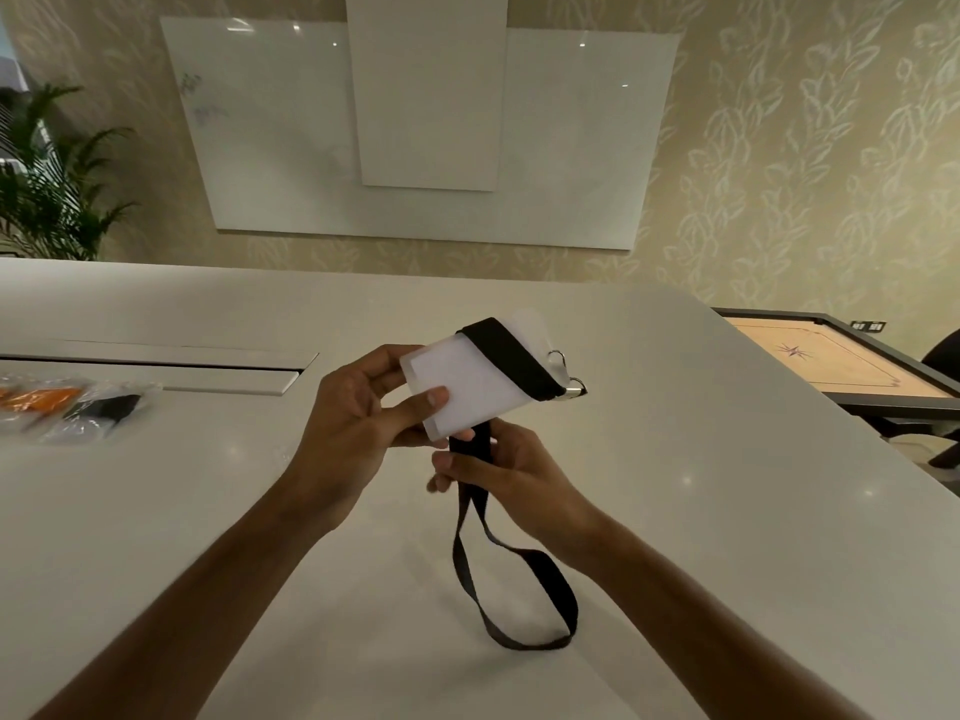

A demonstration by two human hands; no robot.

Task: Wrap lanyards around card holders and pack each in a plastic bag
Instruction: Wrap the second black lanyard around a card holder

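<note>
The translucent card holder [462, 384] is held above the white table [675, 485], with one turn of black lanyard [506, 358] across it. The left hand [358, 413] pinches the holder; the right hand [498, 470] grips the strap below. Slack in the hanging loop could loosen that turn toward the metal clip [571, 389]. Packed bags [78, 407] lie far left.

Packed bags [78, 407] far left on table [675, 459]

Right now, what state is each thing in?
Card holder: held up in left hand, one lanyard turn across it.
Lanyard: partly wrapped, gripped by right hand, loop hanging loose.
Plastic bags: filled, lying on table.
</note>
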